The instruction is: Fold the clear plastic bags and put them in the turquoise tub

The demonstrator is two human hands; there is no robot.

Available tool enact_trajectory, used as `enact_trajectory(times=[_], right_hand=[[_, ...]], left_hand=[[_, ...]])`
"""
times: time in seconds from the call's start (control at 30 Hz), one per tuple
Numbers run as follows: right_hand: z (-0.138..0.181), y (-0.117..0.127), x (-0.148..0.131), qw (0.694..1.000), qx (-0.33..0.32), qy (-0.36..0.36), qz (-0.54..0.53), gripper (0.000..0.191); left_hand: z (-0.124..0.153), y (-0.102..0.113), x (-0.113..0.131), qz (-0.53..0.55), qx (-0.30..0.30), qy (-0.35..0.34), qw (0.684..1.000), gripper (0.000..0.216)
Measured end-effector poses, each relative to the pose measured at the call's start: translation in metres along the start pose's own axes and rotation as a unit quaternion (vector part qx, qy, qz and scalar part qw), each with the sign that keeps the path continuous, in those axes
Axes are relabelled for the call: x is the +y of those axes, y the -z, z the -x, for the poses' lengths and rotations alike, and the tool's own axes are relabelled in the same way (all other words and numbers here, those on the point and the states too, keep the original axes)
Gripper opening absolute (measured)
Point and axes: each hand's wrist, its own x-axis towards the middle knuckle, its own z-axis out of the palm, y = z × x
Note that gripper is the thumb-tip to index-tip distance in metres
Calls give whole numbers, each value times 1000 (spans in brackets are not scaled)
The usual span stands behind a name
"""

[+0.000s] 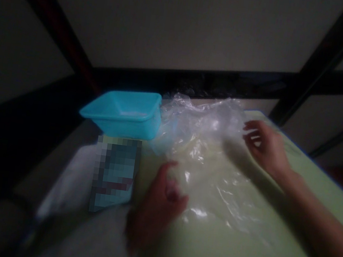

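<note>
A large clear plastic bag [206,150], crumpled at its far end, lies spread over the pale green tabletop. My left hand [157,204] is at the bag's near left side. Its thumb and fingers curve apart with a gap between them, and nothing shows in its grip. At the bag's far right edge, my right hand [265,147] hovers above the table and casts a shadow. Its fingers are bent and spread, close to the plastic; I cannot tell whether they touch it.
A turquoise plastic basin [125,116] stands at the back left, against the bag. In front of it lies a blurred-out rectangular thing [116,176], beside some white material [71,178]. The green table [270,242] has a blue edge, and a pale panelled wall [187,29] rises behind.
</note>
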Motion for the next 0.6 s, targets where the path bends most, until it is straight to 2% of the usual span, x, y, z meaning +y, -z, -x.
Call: enact_trajectory(times=[0.07, 0.13, 0.2, 0.3, 0.37, 0.43, 0.6], right_hand=[[2, 1, -8, 1000, -6, 27, 3, 24], [6, -3, -17, 996, -52, 79, -2, 21], [12, -12, -24, 980, -127, 150, -17, 26], [25, -31, -31, 934, -252, 249, -35, 39], [34, -41, -35, 902, -310, 297, -36, 53], [43, -46, -40, 884, -349, 311, -30, 60], [54, -42, -59, 872, -367, 323, -25, 64]], left_hand=[[2, 1, 4, -12, 56, -41, 998, 62], [5, 2, 8, -10, 126, -98, 987, 59], [8, 3, 12, 3, 191, -156, 969, 50], [13, 2, 15, -2, 250, -207, 946, 35], [15, 2, 15, -37, 246, -222, 943, 24], [15, 1, 14, -87, 208, -243, 943, 12], [11, -3, 3, -229, 63, -284, 929, 10]])
